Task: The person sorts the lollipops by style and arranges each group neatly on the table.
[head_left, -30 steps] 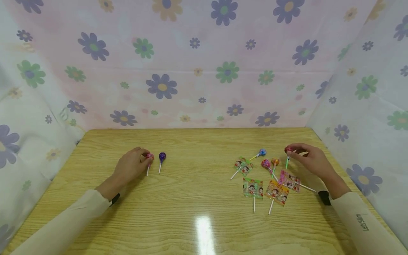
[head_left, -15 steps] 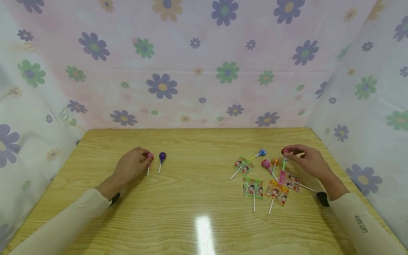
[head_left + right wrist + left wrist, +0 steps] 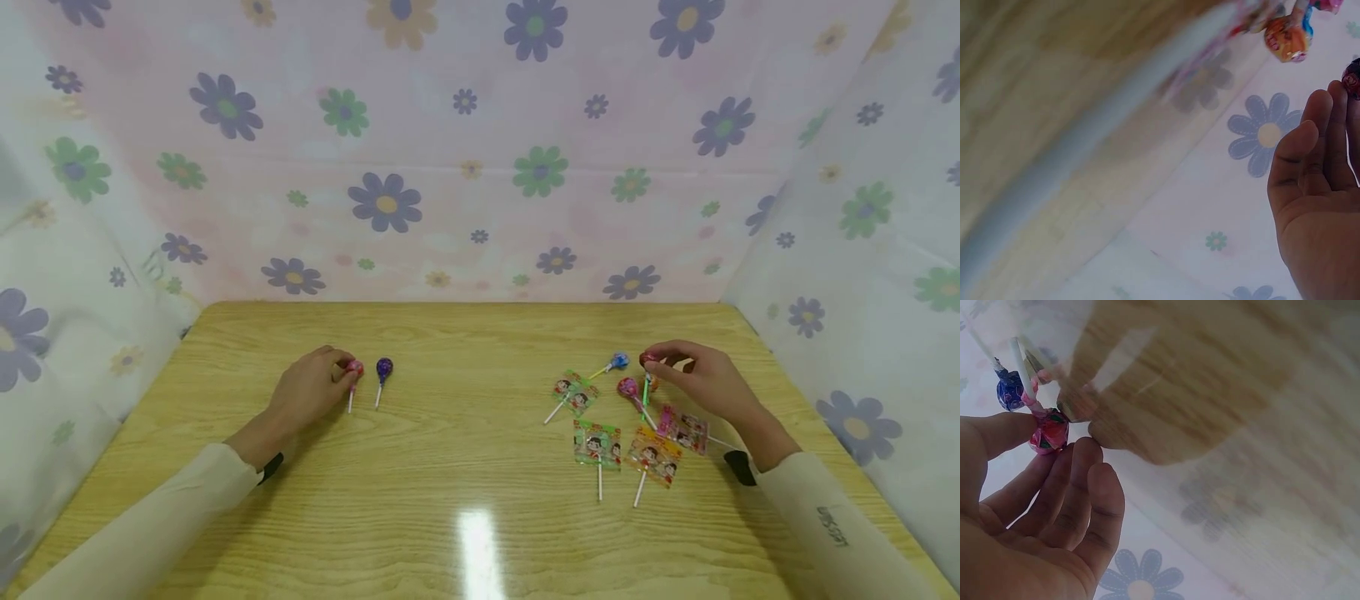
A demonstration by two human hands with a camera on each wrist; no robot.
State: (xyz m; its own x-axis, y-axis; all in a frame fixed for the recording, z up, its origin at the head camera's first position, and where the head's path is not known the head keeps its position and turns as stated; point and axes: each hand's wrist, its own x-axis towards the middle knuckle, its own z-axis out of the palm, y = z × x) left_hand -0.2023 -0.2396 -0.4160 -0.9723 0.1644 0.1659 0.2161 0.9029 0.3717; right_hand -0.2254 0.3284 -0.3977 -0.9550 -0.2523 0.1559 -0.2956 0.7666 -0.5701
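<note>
My left hand (image 3: 313, 385) pinches the head of a pink lollipop (image 3: 1050, 432) between thumb and fingers on the left of the table, its white stick pointing toward me in the head view. Just right of it lies a purple lollipop (image 3: 385, 367). On the right, my right hand (image 3: 701, 377) pinches a dark red lollipop (image 3: 648, 359) by its head, green stick hanging down. Under and beside it are an orange lollipop (image 3: 1288, 40), partly hidden, and a pink lollipop (image 3: 628, 387). A blue lollipop (image 3: 618, 361) with a yellow stick lies further left.
Several flat lollipops in printed wrappers lie nearer to me: two green ones (image 3: 597, 443) (image 3: 576, 395), an orange one (image 3: 655, 455) and a pink one (image 3: 684, 429) beneath my right wrist. Flowered cloth (image 3: 480, 200) stands behind the wooden table (image 3: 465, 433).
My right hand has moved left with the dark red lollipop, from right of the group to over the orange lollipop. The left hand stays on its pink lollipop.
</note>
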